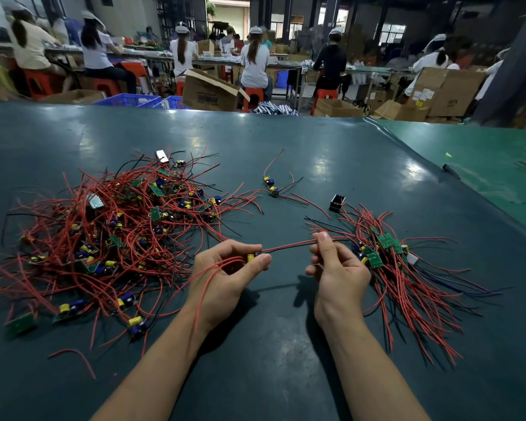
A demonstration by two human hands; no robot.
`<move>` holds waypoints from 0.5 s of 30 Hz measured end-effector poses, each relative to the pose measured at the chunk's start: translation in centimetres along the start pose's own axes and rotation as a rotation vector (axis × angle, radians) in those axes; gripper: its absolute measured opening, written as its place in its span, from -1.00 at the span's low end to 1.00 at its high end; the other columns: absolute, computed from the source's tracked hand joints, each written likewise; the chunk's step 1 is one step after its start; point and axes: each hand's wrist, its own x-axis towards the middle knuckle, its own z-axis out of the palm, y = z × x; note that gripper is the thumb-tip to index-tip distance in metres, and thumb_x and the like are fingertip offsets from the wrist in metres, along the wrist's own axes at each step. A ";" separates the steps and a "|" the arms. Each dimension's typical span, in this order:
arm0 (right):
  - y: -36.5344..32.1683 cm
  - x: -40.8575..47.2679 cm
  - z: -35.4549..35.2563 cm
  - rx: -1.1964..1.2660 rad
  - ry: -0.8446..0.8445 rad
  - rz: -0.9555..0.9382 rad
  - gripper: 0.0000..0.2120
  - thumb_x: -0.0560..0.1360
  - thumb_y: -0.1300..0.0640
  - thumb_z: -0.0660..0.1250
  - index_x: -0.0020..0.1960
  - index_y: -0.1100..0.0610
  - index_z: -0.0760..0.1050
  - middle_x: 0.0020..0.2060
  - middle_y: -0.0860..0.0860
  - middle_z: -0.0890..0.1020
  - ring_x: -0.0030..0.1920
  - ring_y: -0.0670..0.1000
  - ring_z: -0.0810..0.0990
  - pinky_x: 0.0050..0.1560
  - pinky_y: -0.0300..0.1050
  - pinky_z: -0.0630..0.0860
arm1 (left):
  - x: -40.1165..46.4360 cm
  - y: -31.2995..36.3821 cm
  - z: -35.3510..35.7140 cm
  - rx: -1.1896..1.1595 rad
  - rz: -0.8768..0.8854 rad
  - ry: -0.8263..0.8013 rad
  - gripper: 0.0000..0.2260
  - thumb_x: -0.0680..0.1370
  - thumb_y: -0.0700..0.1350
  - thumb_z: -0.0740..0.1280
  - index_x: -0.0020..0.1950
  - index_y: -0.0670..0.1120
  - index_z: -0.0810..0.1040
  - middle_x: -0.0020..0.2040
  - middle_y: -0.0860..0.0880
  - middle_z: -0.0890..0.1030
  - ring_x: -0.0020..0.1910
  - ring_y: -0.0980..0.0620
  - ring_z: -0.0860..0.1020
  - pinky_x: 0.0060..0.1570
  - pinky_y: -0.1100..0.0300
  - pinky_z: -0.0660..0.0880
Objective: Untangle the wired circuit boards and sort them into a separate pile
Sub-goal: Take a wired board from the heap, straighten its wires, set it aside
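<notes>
Red-wired board point(253, 256) between two hands point(225, 275) point(336, 268); two piles point(109, 226) point(401, 268).

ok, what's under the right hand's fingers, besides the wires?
The right hand pinches red and black wires running to the left hand. Beneath it, bare green table mat and its shadow. Its palm side and the sorted pile's near edge are hidden.

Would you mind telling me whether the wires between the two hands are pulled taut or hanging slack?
Taut: the wires run in a straight line from the left hand, which holds the board, to the pinching right hand.
</notes>
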 end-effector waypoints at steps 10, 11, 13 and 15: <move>-0.1 0.8 -0.4 0.114 0.151 0.046 -0.74 0.60 0.13 0.31 -0.22 0.19 0.61 -0.49 -0.05 0.58 -0.48 -0.12 0.48 -0.52 -0.27 0.45 | 0.1 -0.1 -0.6 -0.002 -0.006 0.089 -0.88 0.45 -0.22 0.49 -0.04 -0.12 0.63 -0.27 -0.03 0.69 -0.28 0.11 0.65 -0.23 0.37 0.50; -0.4 0.9 -0.6 0.171 0.163 0.076 -0.72 0.62 0.11 0.29 -0.21 0.20 0.60 -0.49 -0.04 0.57 -0.47 -0.10 0.47 -0.53 -0.26 0.44 | 0.3 -0.1 -0.7 -0.070 -0.035 0.121 -0.87 0.46 -0.24 0.47 -0.03 -0.13 0.60 -0.28 -0.03 0.67 -0.31 0.11 0.61 -0.27 0.36 0.48; -0.6 1.2 -0.9 0.232 0.171 0.119 -0.70 0.64 0.09 0.24 -0.20 0.20 0.56 -0.51 -0.03 0.55 -0.47 -0.07 0.45 -0.54 -0.26 0.41 | 0.7 -0.1 -1.1 -0.246 -0.111 0.184 -0.85 0.45 -0.24 0.44 -0.02 -0.13 0.54 -0.29 -0.04 0.62 -0.38 0.10 0.50 -0.34 0.32 0.42; -0.8 0.9 -0.8 0.183 0.085 0.162 -0.67 0.64 0.04 0.23 -0.20 0.21 0.56 -0.51 -0.01 0.53 -0.51 -0.08 0.44 -0.56 -0.26 0.38 | 0.9 -0.1 -1.4 -0.428 -0.175 0.178 -0.85 0.42 -0.18 0.41 -0.05 -0.14 0.53 -0.33 -0.04 0.58 -0.42 0.10 0.41 -0.36 0.29 0.38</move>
